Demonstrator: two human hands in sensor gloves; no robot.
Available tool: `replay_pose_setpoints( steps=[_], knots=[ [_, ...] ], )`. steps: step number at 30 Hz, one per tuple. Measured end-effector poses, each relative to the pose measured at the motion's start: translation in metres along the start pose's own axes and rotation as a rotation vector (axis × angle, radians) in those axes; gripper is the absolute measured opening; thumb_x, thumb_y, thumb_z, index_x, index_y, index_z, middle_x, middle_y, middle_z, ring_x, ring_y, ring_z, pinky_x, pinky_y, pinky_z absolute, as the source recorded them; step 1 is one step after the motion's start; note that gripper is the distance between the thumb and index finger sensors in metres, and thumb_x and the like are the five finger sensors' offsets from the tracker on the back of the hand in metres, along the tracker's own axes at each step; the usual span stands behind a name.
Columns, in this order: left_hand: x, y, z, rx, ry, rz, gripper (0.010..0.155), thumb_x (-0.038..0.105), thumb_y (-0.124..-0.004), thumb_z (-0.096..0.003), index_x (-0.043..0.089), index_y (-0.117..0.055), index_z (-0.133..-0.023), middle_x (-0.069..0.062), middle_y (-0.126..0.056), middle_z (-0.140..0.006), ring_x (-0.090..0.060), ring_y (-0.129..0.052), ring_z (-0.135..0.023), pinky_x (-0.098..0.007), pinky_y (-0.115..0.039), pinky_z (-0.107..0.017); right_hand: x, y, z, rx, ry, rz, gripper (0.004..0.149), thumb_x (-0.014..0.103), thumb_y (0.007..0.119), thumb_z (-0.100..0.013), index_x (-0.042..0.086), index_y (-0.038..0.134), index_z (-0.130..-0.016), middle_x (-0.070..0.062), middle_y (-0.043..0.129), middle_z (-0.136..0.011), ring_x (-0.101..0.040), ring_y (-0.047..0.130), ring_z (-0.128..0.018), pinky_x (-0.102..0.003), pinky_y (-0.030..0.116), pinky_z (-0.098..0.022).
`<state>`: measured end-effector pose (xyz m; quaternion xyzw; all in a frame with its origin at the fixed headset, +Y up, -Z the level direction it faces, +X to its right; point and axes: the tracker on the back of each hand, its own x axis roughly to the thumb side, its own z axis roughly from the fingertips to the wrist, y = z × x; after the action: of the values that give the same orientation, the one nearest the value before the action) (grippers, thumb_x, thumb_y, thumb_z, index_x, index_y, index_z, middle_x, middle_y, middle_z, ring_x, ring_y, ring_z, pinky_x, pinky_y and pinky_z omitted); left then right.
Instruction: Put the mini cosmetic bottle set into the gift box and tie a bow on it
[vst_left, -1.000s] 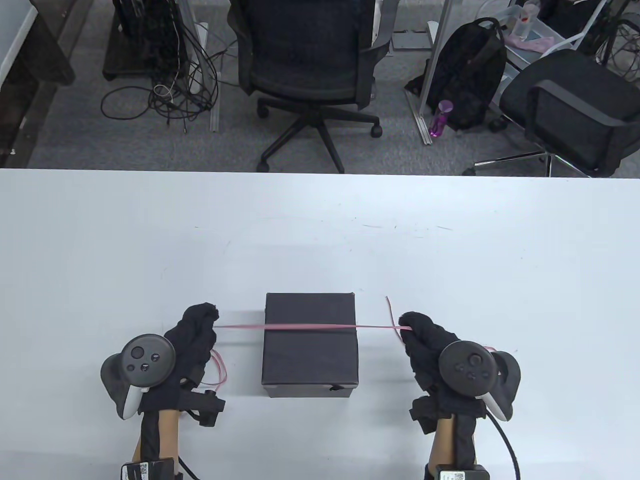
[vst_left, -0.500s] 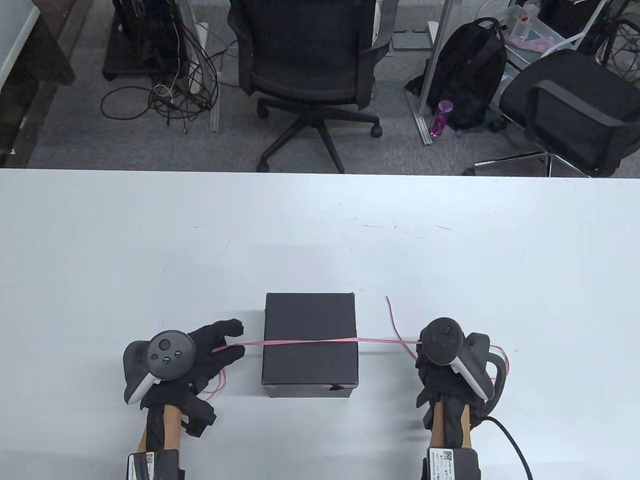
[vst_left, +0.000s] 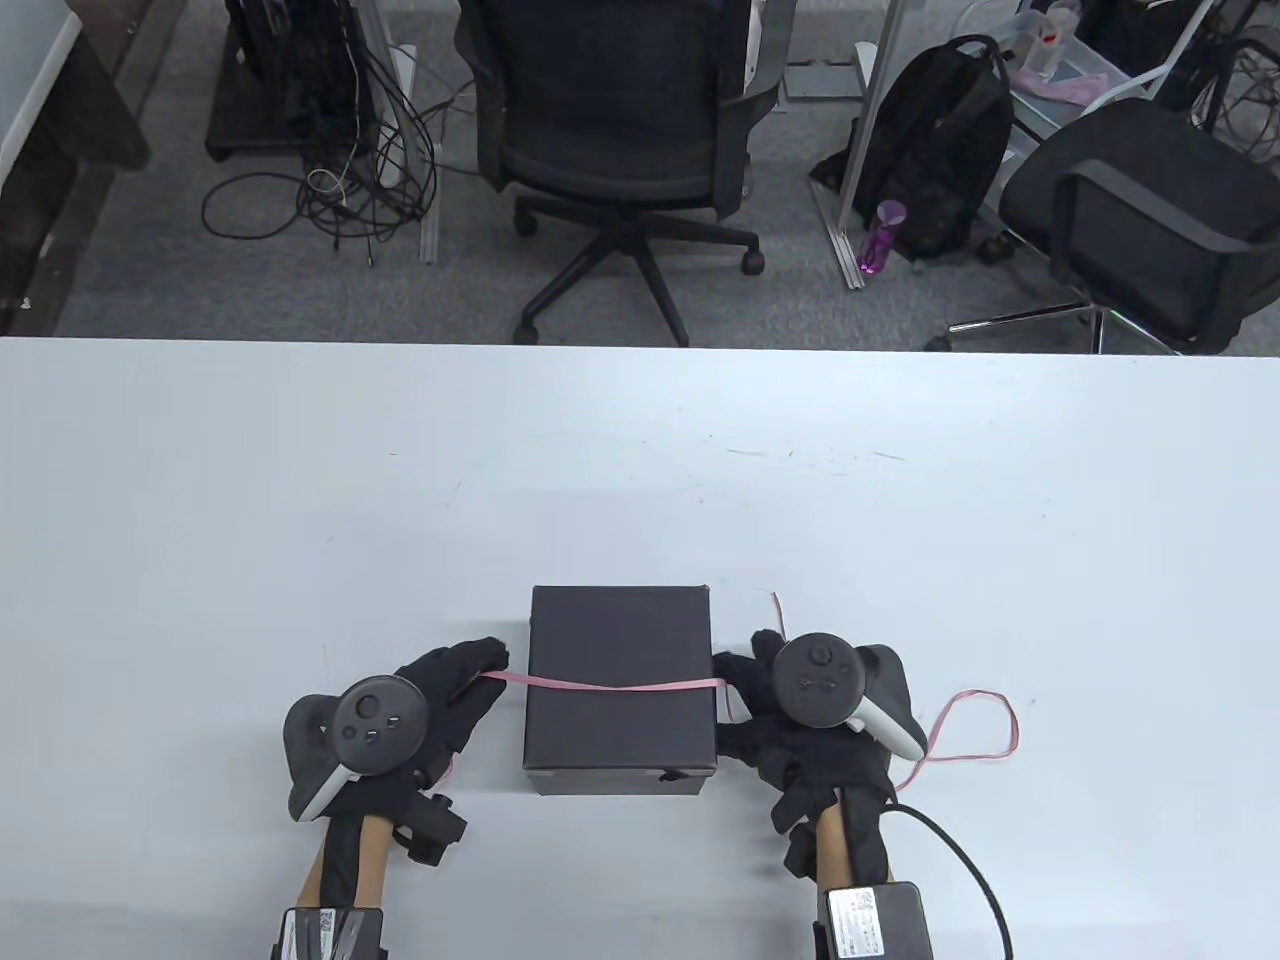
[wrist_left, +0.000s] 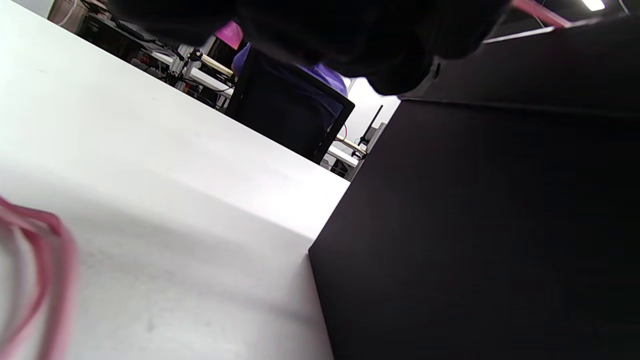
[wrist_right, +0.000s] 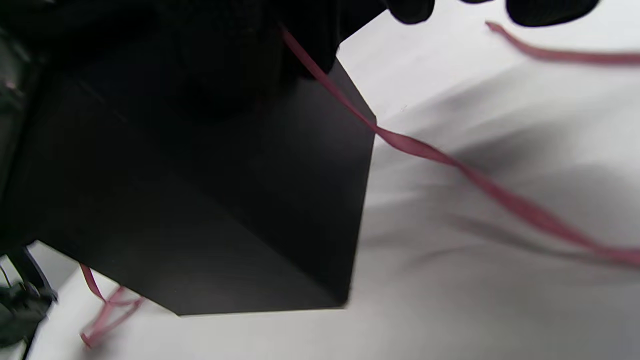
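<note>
The black gift box (vst_left: 620, 725) stands closed near the table's front edge; no bottles show. A thin pink ribbon (vst_left: 610, 687) runs across its lid from left to right. My left hand (vst_left: 468, 678) is just left of the box and pinches the ribbon's left part where it leaves the lid. My right hand (vst_left: 745, 685) is against the box's right side, with the ribbon running out of its curled fingers (wrist_right: 300, 30) in the right wrist view. The ribbon's right tail (vst_left: 975, 728) lies looped on the table. The left wrist view shows the box wall (wrist_left: 475, 225) and a blurred pink loop (wrist_left: 45, 280).
The white table (vst_left: 640, 470) stretches wide behind and beside the box. Beyond its far edge stand two office chairs (vst_left: 615, 120), a black backpack (vst_left: 935, 150) and a purple bottle (vst_left: 880, 235) on the floor. A black cable (vst_left: 965, 860) trails from my right wrist.
Both hands have closed in on the box from farther out. The ribbon over the lid is shorter and nearer the front, and its right tail has dropped into a loop on the table.
</note>
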<state>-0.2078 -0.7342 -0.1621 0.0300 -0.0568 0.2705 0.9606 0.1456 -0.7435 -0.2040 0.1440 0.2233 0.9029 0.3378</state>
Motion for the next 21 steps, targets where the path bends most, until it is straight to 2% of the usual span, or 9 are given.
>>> replay_pose_setpoints(
  steps=[1,5,7,8,10,12,15,18,21],
  knots=[
    [0.000,-0.001,0.000,0.008,0.005,-0.003,0.044,0.053,-0.066,-0.0559,0.037,-0.078,-0.096,0.016,-0.090,-0.058,-0.008,-0.092,-0.029,-0.033,-0.088,-0.031,-0.002,0.000,0.000,-0.032,-0.003,-0.037,0.041,0.021,0.070,-0.059,-0.001,0.073,-0.094,-0.047,0.036,-0.108,-0.071,0.031,-0.089,-0.078,0.048,-0.060],
    [0.000,-0.007,0.000,0.055,0.060,0.000,0.045,0.048,-0.061,-0.0590,0.031,-0.075,-0.099,0.015,-0.090,-0.055,-0.008,-0.091,-0.024,-0.033,-0.087,-0.027,-0.006,-0.001,0.002,-0.198,-0.048,-0.213,0.041,0.012,0.063,-0.056,-0.014,0.065,-0.089,-0.049,0.050,-0.102,-0.066,0.063,-0.084,-0.072,0.064,-0.057],
    [-0.001,-0.010,0.000,0.056,0.088,-0.019,0.045,0.046,-0.059,-0.0598,0.030,-0.073,-0.099,0.015,-0.090,-0.054,-0.007,-0.090,-0.022,-0.032,-0.086,-0.025,-0.007,0.001,0.002,-0.233,-0.027,-0.232,0.042,0.010,0.061,-0.055,-0.015,0.062,-0.089,-0.049,0.058,-0.096,-0.044,0.087,-0.074,-0.059,0.080,-0.052],
    [-0.001,-0.012,0.000,0.052,0.103,-0.032,0.045,0.046,-0.058,-0.0601,0.029,-0.073,-0.099,0.015,-0.090,-0.053,-0.007,-0.089,-0.022,-0.031,-0.086,-0.024,-0.008,0.002,0.002,-0.241,-0.022,-0.233,0.041,0.010,0.059,-0.055,-0.014,0.061,-0.089,-0.047,0.064,-0.093,-0.026,0.096,-0.059,-0.046,0.088,-0.043],
    [-0.002,-0.015,0.000,0.057,0.135,-0.059,0.045,0.046,-0.057,-0.0605,0.029,-0.072,-0.100,0.015,-0.090,-0.053,-0.006,-0.089,-0.020,-0.031,-0.086,-0.023,-0.007,0.004,0.003,-0.286,0.031,-0.219,0.040,0.011,0.059,-0.056,-0.010,0.062,-0.090,-0.040,0.077,-0.085,-0.011,0.094,-0.034,-0.033,0.089,-0.027],
    [-0.002,-0.018,-0.001,0.058,0.144,-0.090,0.046,0.045,-0.056,-0.0607,0.028,-0.071,-0.100,0.015,-0.089,-0.052,-0.006,-0.088,-0.019,-0.031,-0.086,-0.021,-0.003,0.004,0.005,-0.366,0.033,-0.110,0.039,0.013,0.059,-0.056,-0.006,0.064,-0.090,-0.031,0.086,-0.076,-0.006,0.090,-0.023,-0.027,0.087,-0.017],
    [0.001,-0.026,-0.002,0.039,0.153,-0.160,0.046,0.044,-0.055,-0.0610,0.027,-0.069,-0.101,0.014,-0.089,-0.051,-0.006,-0.088,-0.019,-0.031,-0.085,-0.020,0.005,0.006,0.007,-0.455,0.025,0.128,0.048,0.014,0.059,-0.057,-0.002,0.059,-0.102,-0.019,0.092,-0.062,-0.005,0.089,-0.017,-0.025,0.086,-0.013],
    [0.005,-0.041,-0.003,-0.021,0.139,-0.271,0.046,0.045,-0.054,-0.0607,0.028,-0.069,-0.100,0.015,-0.089,-0.051,-0.006,-0.087,-0.018,-0.031,-0.085,-0.019,0.007,0.015,0.001,-0.402,0.044,0.322,0.049,0.018,0.058,-0.058,-0.003,0.059,-0.102,-0.013,0.091,-0.057,-0.005,0.088,-0.016,-0.025,0.085,-0.011],
    [0.012,-0.053,-0.004,-0.074,0.123,-0.271,0.046,0.045,-0.053,-0.0606,0.028,-0.068,-0.100,0.015,-0.089,-0.050,-0.006,-0.087,-0.018,-0.031,-0.085,-0.019,0.010,0.027,-0.008,-0.359,0.022,0.309,0.048,0.019,0.057,-0.058,-0.004,0.060,-0.100,-0.012,0.091,-0.056,-0.005,0.088,-0.015,-0.025,0.085,-0.011]
  ],
)
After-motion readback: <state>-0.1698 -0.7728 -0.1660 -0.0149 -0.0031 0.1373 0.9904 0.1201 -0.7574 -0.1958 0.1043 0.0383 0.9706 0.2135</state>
